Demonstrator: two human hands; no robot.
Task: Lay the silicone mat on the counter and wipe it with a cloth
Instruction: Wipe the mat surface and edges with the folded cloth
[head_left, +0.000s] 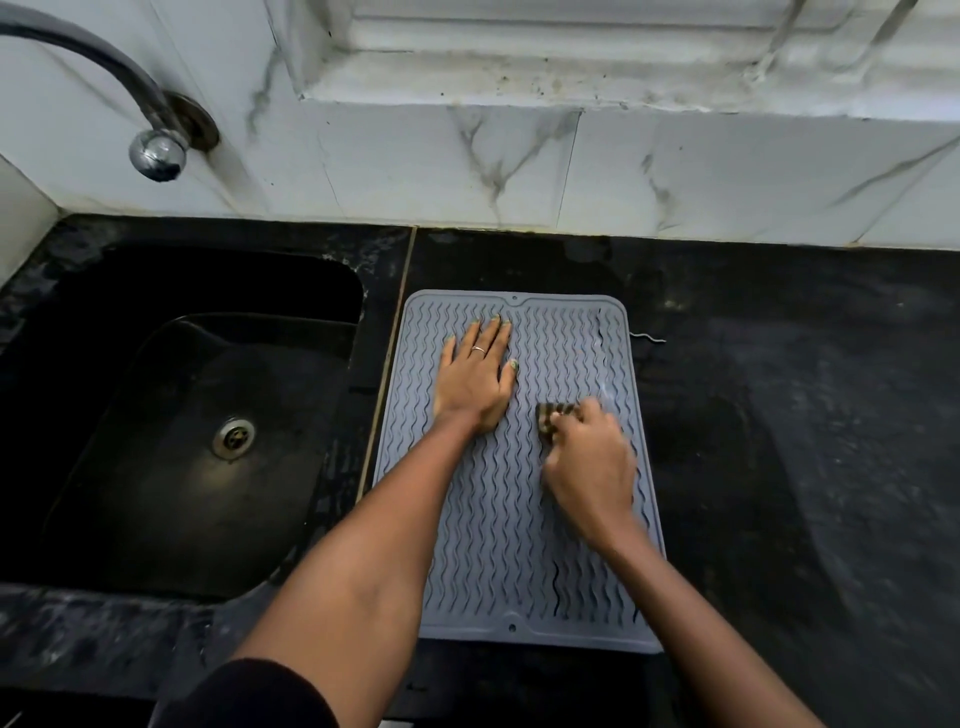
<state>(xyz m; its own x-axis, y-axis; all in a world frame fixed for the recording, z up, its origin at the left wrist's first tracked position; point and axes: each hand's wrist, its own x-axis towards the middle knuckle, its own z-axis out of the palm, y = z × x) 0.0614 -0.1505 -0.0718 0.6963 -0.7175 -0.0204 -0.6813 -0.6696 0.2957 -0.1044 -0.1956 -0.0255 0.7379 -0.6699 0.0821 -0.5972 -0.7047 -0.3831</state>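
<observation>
A grey silicone mat with wavy ridges lies flat on the black counter, just right of the sink. My left hand presses flat on the mat's far left part, fingers straight. My right hand grips a small dark striped cloth against the mat near its middle right. The right hand is blurred, and most of the cloth is hidden under its fingers.
A black sink with a metal drain lies left of the mat. A chrome tap comes out of the marble-tiled wall above the sink. A thin thread lies by the mat's far right corner.
</observation>
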